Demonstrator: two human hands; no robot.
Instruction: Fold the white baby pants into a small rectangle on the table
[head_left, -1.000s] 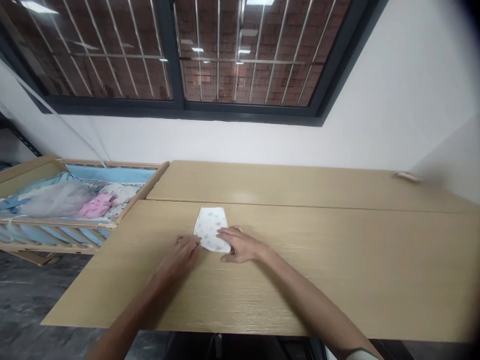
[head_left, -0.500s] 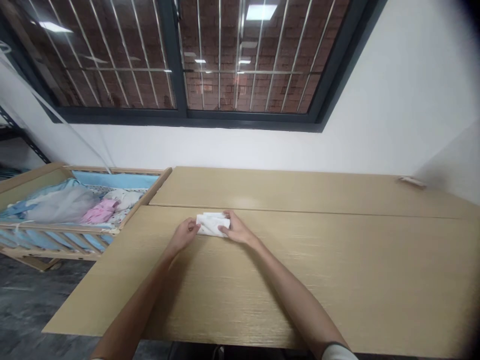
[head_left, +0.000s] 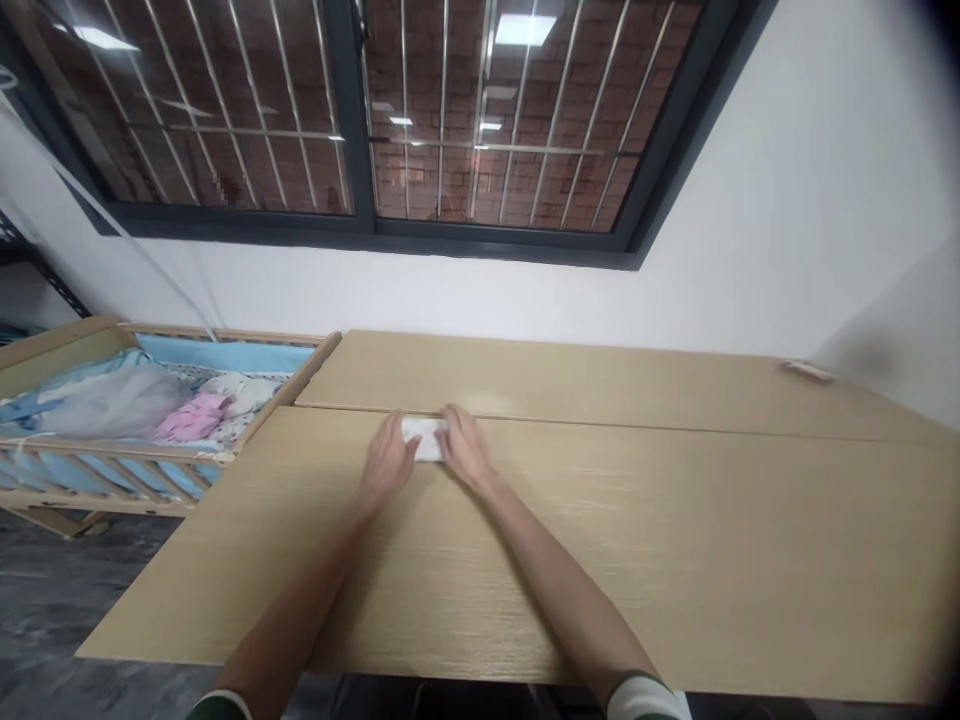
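Note:
A small folded white cloth [head_left: 425, 441] lies on the light wooden table [head_left: 660, 540], close to the seam between its two boards. My left hand [head_left: 387, 460] grips its left side, thumb on the near side and fingers curled over the far side. On the right, my right hand [head_left: 465, 450] holds the other side in much the same way, covering that edge. Only the middle of the cloth shows between both hands.
A wooden crib [head_left: 283, 395] with blue lining stands left of the table, holding a pink cloth [head_left: 193, 416] and sheer white netting [head_left: 120, 400]. A small pale object [head_left: 807, 371] lies at the back right. A barred window [head_left: 491, 245] is above.
The cloth now looks smaller and more compact between my hands. My left hand has turned over its left side, and my hands have come closer together.

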